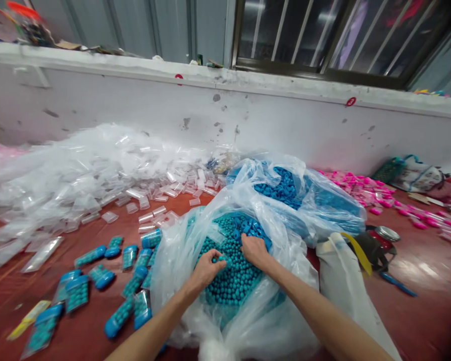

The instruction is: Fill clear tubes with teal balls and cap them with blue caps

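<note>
A large clear plastic bag lies open on the red table, filled with teal beads. Blue plastic caps are heaped at the bag's back right, on top of the beads. My left hand is over the beads, thumb and fingers pinched together; something small and teal shows at the tips, too blurred to name. Just above it, a clear plastic piece rests on the beads. My right hand is at the edge of the caps with its fingers curled closed; whatever they grip is hidden.
Several clear cases with blue caps, filled with teal beads, lie at left. Behind them is a large heap of clear empty cases. A second bag of blue parts stands behind. Pink pieces and a white sack are at right.
</note>
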A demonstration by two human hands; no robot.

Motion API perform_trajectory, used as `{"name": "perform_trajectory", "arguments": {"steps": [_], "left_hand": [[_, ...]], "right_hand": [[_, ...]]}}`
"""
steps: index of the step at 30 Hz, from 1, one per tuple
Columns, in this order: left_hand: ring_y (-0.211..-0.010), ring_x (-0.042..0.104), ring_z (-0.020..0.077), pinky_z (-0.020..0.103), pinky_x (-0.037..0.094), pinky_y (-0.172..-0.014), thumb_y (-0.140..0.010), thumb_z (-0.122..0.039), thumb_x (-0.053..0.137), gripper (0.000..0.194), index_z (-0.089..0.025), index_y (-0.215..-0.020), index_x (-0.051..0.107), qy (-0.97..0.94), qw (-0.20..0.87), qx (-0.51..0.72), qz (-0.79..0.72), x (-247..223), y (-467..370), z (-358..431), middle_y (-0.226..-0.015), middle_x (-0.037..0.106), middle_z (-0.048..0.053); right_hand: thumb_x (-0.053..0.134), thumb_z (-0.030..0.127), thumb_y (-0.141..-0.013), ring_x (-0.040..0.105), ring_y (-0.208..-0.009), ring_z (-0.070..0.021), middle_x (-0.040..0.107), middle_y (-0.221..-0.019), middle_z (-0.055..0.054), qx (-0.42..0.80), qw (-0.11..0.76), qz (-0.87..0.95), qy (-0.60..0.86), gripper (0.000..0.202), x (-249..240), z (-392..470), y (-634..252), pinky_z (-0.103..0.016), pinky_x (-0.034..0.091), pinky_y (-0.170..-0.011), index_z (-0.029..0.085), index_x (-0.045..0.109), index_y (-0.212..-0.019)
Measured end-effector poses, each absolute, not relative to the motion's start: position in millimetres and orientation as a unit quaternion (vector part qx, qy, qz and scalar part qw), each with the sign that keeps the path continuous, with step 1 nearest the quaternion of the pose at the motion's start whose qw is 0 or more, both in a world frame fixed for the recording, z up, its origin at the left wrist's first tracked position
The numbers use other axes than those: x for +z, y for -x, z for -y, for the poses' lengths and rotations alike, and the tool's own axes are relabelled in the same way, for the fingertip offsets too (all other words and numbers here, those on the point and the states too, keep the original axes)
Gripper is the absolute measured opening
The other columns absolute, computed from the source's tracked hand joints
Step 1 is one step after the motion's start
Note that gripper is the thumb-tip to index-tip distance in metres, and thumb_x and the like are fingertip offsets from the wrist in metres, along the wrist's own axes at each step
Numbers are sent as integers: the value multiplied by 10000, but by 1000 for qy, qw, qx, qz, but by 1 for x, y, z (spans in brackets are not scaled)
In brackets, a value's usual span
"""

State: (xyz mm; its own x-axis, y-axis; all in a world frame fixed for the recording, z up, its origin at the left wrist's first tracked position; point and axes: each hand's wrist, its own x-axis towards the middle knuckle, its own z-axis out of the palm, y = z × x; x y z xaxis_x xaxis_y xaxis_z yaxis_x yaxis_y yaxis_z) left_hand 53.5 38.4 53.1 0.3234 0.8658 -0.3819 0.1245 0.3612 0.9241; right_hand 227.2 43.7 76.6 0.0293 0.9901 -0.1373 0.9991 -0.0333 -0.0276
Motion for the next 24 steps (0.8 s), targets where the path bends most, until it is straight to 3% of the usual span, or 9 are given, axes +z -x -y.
{"name": "perform_trajectory", "arguments": {"steps": [5,10,13,16,19,24], "left_hand": [[-601,448,128,243,291,-546,-530,-427,637,334,-179,-705,498,-442,699,251,-502,58,-50,-37,-610,505,-33],[-604,469,122,235,300,-553,-541,-427,644,356,-185,-763,506,-433,709,266,-490,64,-49,-36,-639,521,-39],[-602,457,109,224,286,-555,-560,-392,646,312,-181,-748,513,-452,682,299,-491,61,-51,-35,-628,523,-46],[-556,421,97,219,272,-540,-584,-373,643,272,-179,-708,500,-470,658,325,-490,56,-51,-35,-556,482,-62],[-541,404,95,217,262,-526,-619,-377,618,253,-176,-720,500,-493,641,336,-483,51,-49,-35,-543,478,-60],[-532,357,81,208,265,-511,-631,-394,591,262,-174,-724,484,-520,638,350,-447,48,-51,-35,-564,422,-69]], "right_hand": [[441,164,-812,563,-917,-224,626,-933,-117,-89,-7,-736,-671,159,83,-36,-238,-304,377,-759,132,538,-933],[427,124,-786,511,-649,-123,544,-701,28,-303,-180,-734,-581,140,84,-26,-231,-210,371,-603,183,486,-899],[368,178,-855,486,-579,-110,511,-628,43,-343,-194,-729,-560,138,86,-18,-225,-202,369,-574,186,502,-885],[382,212,-874,540,-676,-130,583,-708,0,-255,-123,-764,-579,182,92,-10,-226,-215,380,-643,179,556,-833],[452,198,-844,577,-865,-179,639,-904,-61,-170,-66,-782,-596,172,99,-7,-232,-250,389,-753,172,595,-938],[429,220,-868,576,-995,-185,642,-1065,-93,-192,-156,-771,-587,293,99,-9,-228,-261,393,-870,144,590,-1100]]}}
